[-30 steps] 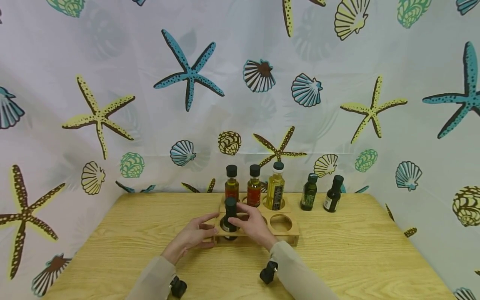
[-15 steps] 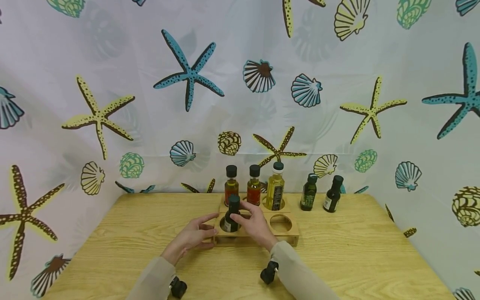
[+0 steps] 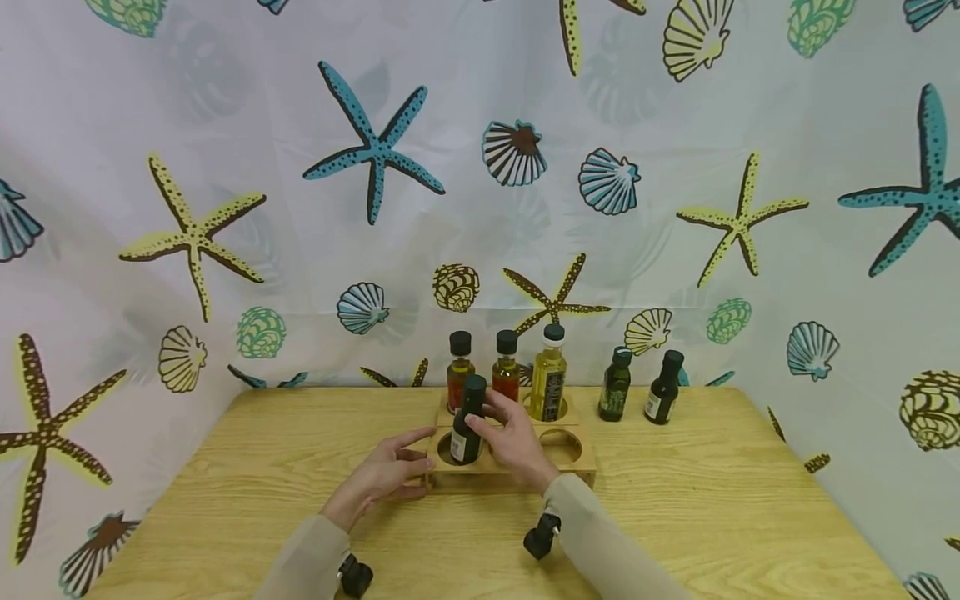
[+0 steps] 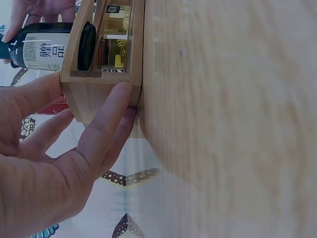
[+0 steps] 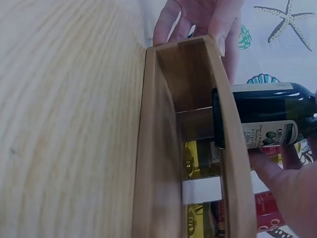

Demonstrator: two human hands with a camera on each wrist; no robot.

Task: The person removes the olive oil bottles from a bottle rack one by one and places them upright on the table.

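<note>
A dark green olive oil bottle (image 3: 466, 442) with a black cap is at the front left hole of a wooden two-tier bottle rack (image 3: 480, 481). My right hand (image 3: 520, 443) grips it around the upper part from the right. In the right wrist view, the base of this olive oil bottle (image 5: 267, 109) is level with the rack's upper board, and the space below is bare. My left hand (image 3: 386, 471) presses extended fingers and thumb against the rack's left end, which also shows in the left wrist view with fingertips (image 4: 121, 91) on its corner.
On the rear tier stand two bottles with red labels (image 3: 460, 387), (image 3: 506, 385) and a tall bottle of yellow oil (image 3: 551, 387). Two small dark bottles (image 3: 615, 393), (image 3: 663, 396) stand on the wooden table (image 3: 720, 483) to the right. A patterned curtain (image 3: 420, 242) hangs behind.
My right hand has raised the olive oil bottle out of the front left hole and shifted it slightly right. My left hand has stayed at the rack's end.
</note>
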